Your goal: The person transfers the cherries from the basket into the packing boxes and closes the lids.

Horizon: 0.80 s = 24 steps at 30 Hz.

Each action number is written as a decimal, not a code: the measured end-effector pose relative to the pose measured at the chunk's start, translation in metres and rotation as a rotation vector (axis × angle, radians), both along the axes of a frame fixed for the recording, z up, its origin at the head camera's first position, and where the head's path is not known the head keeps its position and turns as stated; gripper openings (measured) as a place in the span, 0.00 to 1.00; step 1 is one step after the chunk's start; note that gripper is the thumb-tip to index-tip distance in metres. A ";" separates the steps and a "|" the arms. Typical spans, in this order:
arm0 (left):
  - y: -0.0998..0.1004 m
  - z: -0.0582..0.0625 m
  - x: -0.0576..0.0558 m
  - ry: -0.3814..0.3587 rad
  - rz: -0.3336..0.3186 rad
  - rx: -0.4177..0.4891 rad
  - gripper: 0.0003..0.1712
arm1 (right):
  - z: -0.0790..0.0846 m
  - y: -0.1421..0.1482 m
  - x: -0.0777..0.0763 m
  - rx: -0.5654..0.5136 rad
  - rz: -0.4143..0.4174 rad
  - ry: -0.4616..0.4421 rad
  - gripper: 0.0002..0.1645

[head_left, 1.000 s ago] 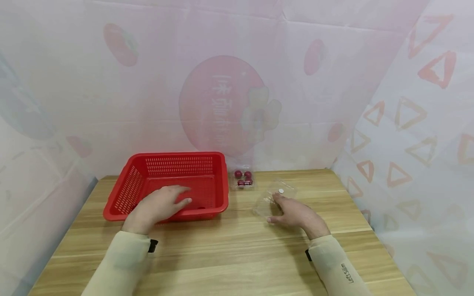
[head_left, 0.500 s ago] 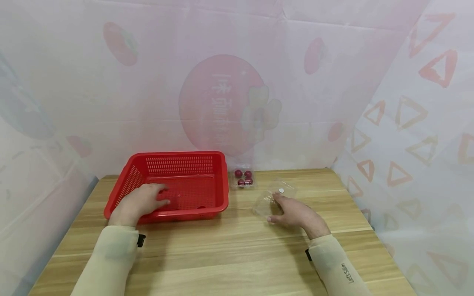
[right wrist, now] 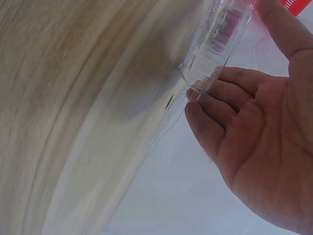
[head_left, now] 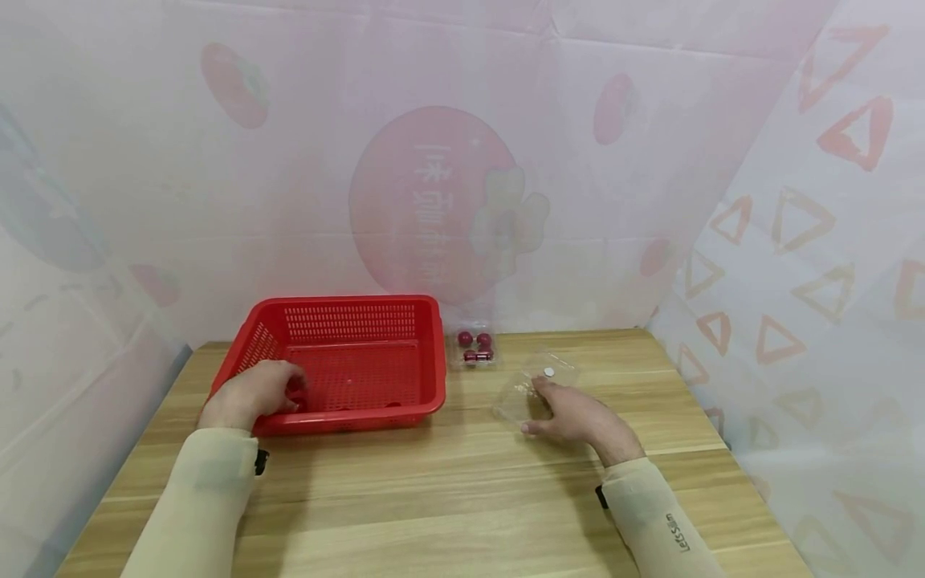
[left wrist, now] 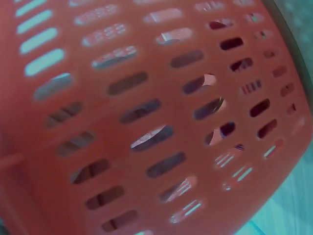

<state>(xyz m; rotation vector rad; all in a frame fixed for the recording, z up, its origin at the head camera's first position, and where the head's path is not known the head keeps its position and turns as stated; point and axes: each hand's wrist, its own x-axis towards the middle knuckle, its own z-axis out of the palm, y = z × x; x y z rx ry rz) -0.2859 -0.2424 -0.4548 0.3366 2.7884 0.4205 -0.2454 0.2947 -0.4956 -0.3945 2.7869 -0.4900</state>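
My left hand [head_left: 249, 392] reaches over the near left rim of the red plastic basket [head_left: 364, 416]. Its fingertips bend down inside by the left front corner, and I cannot tell whether they hold anything. The left wrist view is filled by the slotted red basket wall [left wrist: 161, 122], with dark red patches showing through the slots. On the table to the right, my right hand [head_left: 578, 417] rests its extended fingers on a clear plastic clamshell box [head_left: 515, 404] whose lid lies folded back. In the right wrist view those fingers [right wrist: 208, 120] touch the box's clear edge [right wrist: 198, 73].
Behind the clamshell, right beside the basket, stands another clear box [head_left: 473, 351] with several dark red round fruits inside. A small dark red spot [head_left: 393, 405] shows at the basket's front wall. A printed cloth [head_left: 592, 241] hangs behind the wooden table [head_left: 433, 506].
My left hand has moved left and down, from over the basket's middle to its left front corner, and its fingers have curled downward. The right hand stays on the clear box.
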 end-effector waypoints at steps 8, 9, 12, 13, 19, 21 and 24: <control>-0.003 -0.005 -0.004 -0.065 0.033 0.032 0.17 | 0.000 0.000 0.000 -0.001 -0.010 -0.006 0.63; -0.003 -0.006 -0.005 -0.068 0.030 0.034 0.17 | 0.000 0.000 0.000 -0.001 -0.011 -0.006 0.63; -0.002 -0.007 -0.006 -0.077 0.019 0.039 0.16 | 0.000 0.000 0.000 -0.003 -0.013 -0.004 0.63; -0.002 -0.008 -0.007 -0.080 0.021 0.042 0.16 | 0.000 0.000 0.000 -0.004 -0.014 -0.004 0.63; 0.002 -0.007 -0.006 -0.094 0.043 0.054 0.18 | 0.000 -0.001 0.001 -0.004 -0.020 0.001 0.62; 0.004 -0.006 -0.006 -0.080 0.028 0.050 0.18 | -0.001 -0.002 0.002 -0.005 -0.019 0.007 0.62; 0.007 -0.004 -0.007 -0.048 -0.008 0.043 0.16 | -0.001 -0.004 0.002 -0.017 -0.018 0.013 0.62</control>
